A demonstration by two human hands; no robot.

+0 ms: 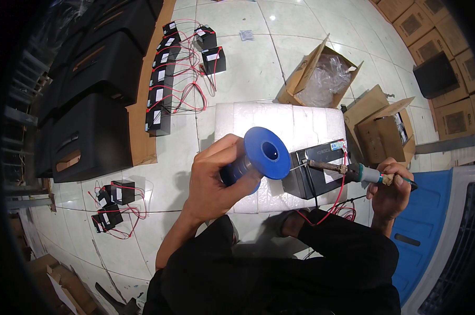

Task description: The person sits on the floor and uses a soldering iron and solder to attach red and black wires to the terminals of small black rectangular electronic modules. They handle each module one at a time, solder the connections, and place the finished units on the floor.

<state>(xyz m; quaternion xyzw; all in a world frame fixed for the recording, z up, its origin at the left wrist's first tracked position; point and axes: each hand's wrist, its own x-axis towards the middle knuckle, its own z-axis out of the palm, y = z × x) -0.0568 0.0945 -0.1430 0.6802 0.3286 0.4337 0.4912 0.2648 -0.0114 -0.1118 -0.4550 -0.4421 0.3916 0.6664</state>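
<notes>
My left hand (215, 181) is wrapped round a blue spool of solder wire (258, 152). A thin strand of solder runs from the spool toward the near-left end of a black battery (317, 170). Between the fingers of my right hand (392, 186) is a soldering iron (360, 172) with a green and white handle. Its tip points left and meets, or nearly meets, the solder at the battery's terminal; I cannot tell which. A red wire (344, 181) rises to the battery's far-right corner, and a black wire hangs at its left end. White foam (237, 123) lies under the battery.
Wired black batteries (160, 94) line up at the far left, with a smaller group (111, 202) at the near left. Open cardboard boxes (300, 79) stand beyond the foam at right. A blue plastic panel (421, 226) is beside my right arm; large black cases (90, 126) stand left.
</notes>
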